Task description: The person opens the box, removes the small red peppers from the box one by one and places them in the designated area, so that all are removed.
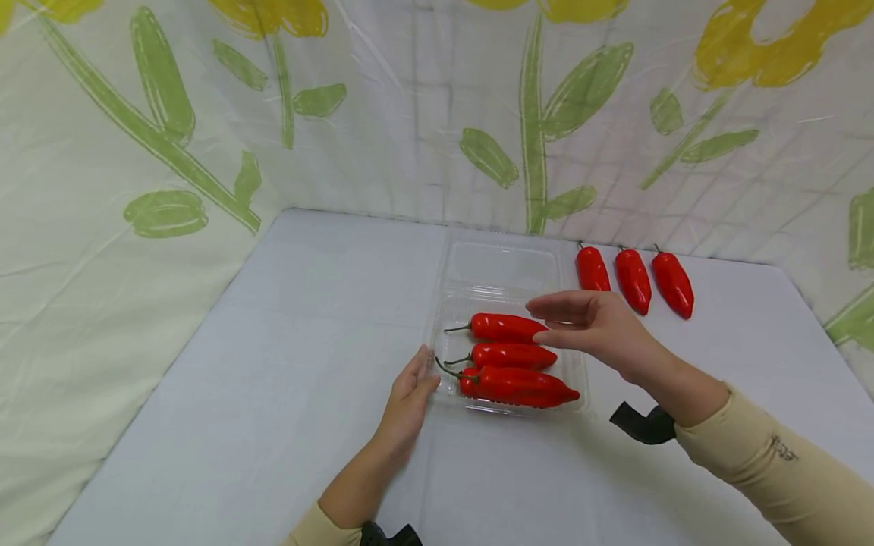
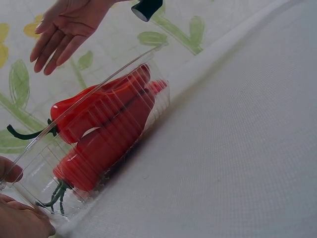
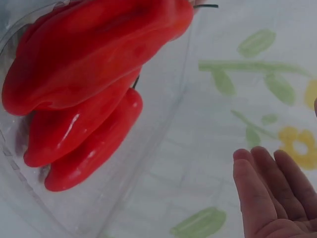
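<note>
A clear plastic container (image 1: pixel 580 383) with its lid (image 1: pixel 501 262) folded back lies on the table, holding several red peppers (image 1: pixel 519 387) with green stems. My left hand (image 1: pixel 407 398) grips its left side, thumb near the rim, as the left wrist view shows. One pepper (image 2: pixel 101 101) rests on top of another (image 2: pixel 106 134) along the near wall. Over the container's right side hovers my right hand (image 1: pixel 597 330), its fingers extended and nothing in them. In the right wrist view that hand (image 3: pixel 280 198) is apart from the peppers (image 3: pixel 94 54).
Three more red peppers stand in a row at the back right: a left one (image 1: pixel 592 267), a middle one (image 1: pixel 633 280) and a right one (image 1: pixel 673 284). A flower-patterned curtain (image 1: pixel 382 152) hangs behind the white table (image 1: pixel 273 379).
</note>
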`<state>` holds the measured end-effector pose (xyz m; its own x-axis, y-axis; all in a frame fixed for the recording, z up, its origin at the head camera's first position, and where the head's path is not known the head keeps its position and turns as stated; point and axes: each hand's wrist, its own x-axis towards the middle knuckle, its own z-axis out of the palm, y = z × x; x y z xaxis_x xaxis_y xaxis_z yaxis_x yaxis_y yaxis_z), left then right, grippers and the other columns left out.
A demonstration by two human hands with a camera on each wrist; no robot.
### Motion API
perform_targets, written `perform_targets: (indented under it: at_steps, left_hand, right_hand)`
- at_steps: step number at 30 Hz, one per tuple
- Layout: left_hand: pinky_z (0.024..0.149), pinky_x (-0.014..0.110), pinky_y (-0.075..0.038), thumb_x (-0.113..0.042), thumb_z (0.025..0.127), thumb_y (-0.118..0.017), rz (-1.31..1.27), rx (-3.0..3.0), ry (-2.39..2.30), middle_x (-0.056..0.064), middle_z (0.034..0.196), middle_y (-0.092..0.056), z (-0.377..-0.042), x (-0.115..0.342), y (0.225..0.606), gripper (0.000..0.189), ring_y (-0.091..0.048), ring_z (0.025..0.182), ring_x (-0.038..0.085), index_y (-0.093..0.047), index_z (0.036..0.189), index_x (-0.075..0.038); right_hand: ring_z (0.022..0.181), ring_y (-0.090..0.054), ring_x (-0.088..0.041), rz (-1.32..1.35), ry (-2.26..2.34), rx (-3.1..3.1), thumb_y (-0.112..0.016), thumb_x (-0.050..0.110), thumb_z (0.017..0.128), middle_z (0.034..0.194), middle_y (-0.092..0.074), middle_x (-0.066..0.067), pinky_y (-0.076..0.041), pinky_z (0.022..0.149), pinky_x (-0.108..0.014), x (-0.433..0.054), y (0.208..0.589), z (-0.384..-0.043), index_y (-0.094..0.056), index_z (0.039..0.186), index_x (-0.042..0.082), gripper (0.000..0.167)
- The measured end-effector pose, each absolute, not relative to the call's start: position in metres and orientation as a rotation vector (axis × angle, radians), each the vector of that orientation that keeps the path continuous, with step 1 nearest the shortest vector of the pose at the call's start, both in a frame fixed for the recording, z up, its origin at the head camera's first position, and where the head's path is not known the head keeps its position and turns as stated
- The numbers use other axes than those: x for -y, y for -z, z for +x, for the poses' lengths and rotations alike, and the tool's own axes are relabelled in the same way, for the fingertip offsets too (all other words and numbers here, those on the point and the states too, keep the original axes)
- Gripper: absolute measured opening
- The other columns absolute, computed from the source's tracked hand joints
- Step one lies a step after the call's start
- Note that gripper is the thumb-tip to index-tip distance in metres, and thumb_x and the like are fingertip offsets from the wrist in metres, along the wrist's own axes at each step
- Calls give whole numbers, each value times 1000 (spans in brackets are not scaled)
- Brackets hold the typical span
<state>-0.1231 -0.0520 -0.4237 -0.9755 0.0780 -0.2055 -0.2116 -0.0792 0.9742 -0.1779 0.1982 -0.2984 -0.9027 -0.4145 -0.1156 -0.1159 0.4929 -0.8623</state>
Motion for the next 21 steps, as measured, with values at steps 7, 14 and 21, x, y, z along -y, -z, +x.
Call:
perform_targets:
  at_steps: [7, 14, 21]
  left_hand:
    - [116, 44, -15, -6, 95, -38, -127, -1987, -2178, 15, 156, -16, -123, 53, 424, 57, -11, 145, 28, -16, 147, 2]
    - [116, 45, -15, -5, 95, -38, -130, -1999, -2174, 16, 155, -16, -122, 54, 422, 57, -11, 144, 30, -16, 147, 3]
    - [116, 45, -15, -6, 95, -38, -124, -1998, -2164, 16, 155, -16, -122, 52, 422, 57, -11, 145, 29, -15, 147, 2]
  right_hand:
    - [111, -61, -32, -532, 1254, -2389, -71, 21, 81, 122, -62, -14, -57, 81, -33, -191, 296, -177, -58, 124, 6, 48]
    - [111, -60, -34, -559, 1124, -2424, -73, 27, 79, 121, -63, -14, -57, 81, -34, -187, 297, -175, -59, 124, 6, 51]
    - [111, -59, -34, -566, 1082, -2378, -74, 23, 77, 123, -61, -18, -57, 82, -35, -183, 312, -174, -58, 124, 1, 54]
